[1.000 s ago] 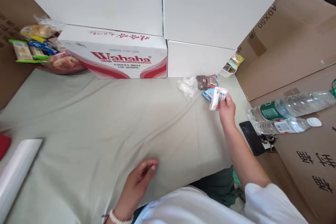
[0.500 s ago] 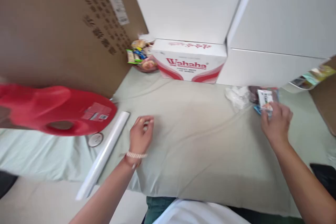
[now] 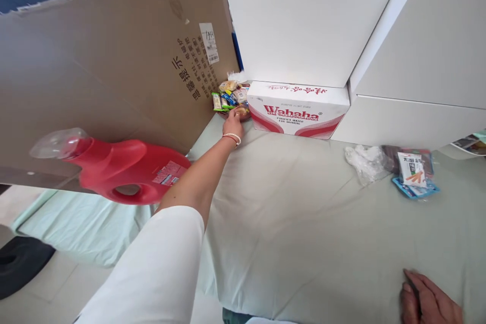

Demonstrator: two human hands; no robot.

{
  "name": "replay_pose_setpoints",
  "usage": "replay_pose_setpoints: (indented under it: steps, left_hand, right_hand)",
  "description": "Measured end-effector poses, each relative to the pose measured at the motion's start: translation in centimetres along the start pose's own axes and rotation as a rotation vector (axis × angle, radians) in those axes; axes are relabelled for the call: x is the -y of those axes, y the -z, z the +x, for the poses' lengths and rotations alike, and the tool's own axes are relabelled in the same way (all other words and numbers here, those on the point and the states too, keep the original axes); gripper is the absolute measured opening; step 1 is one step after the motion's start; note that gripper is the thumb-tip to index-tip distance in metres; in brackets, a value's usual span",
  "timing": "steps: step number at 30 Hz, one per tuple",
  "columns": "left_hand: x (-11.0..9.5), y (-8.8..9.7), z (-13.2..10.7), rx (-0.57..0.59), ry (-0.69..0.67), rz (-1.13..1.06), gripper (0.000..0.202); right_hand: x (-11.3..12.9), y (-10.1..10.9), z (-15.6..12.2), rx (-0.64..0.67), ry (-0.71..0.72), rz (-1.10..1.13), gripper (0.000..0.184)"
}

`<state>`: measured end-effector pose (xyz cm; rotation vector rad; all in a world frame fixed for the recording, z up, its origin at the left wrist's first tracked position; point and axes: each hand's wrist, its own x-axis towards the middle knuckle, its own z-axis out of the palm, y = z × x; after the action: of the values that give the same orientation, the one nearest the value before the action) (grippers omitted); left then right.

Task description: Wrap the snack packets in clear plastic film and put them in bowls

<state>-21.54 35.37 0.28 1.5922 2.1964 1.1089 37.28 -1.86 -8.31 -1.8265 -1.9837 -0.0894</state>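
Snacks (image 3: 229, 98) sit heaped at the surface's far-left corner, tight against the Wahaha box (image 3: 299, 111). Left hand (image 3: 233, 122) stretches onto them, fingers curled down, can't tell if it's gripping tbh. Right hand (image 3: 429, 304) lies flat and empty by the near edge, probably bracing the lean.

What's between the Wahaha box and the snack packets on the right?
A crumpled clear plastic bag on the cloth, seen in the head view.

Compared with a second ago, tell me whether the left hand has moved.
Yes. The left hand went from the cloth's near edge out to the snack pile, right beside the Wahaha box.
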Motion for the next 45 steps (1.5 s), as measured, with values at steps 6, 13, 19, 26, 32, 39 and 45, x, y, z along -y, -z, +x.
replay_pose_setpoints:
  steps: [6, 13, 19, 26, 32, 39, 45]
  left_hand:
    - [1.6, 1.6, -4.9, -0.011, -0.035, 0.033, 0.044]
    - [1.7, 5.0, -17.7, -0.074, -0.089, 0.070, 0.022]
    - [0.5, 6.7, -30.1, -0.024, -0.123, 0.050, 0.022]
    - [-3.3, 5.5, -34.9, 0.010, -0.093, 0.082, 0.021]
    - [-8.5, 6.9, -33.5, -0.056, -0.144, -0.056, 0.019]
    - [-13.3, 5.8, -24.7, -0.120, 0.391, -0.801, 0.020]
    - [-13.4, 1.2, -16.6, 0.120, 0.606, -0.909, 0.032]
  right_hand:
    - [-0.1, -0.3, 0.7, -0.074, 0.071, 0.001, 0.035]
    - [-0.5, -0.6, 0.8, -0.118, 0.144, 0.009, 0.032]
    - [-0.2, -0.5, 0.7, -0.094, 0.108, 0.058, 0.027]
    - [0.5, -0.3, 0.5, -0.075, 0.025, 0.127, 0.023]
    - [0.5, -0.2, 0.2, -0.075, -0.003, 0.182, 0.023]
    - [0.2, -0.5, 0.2, -0.096, 0.042, 0.151, 0.022]
    - [0.1, -0.6, 0.1, -0.099, 0.037, 0.159, 0.022]
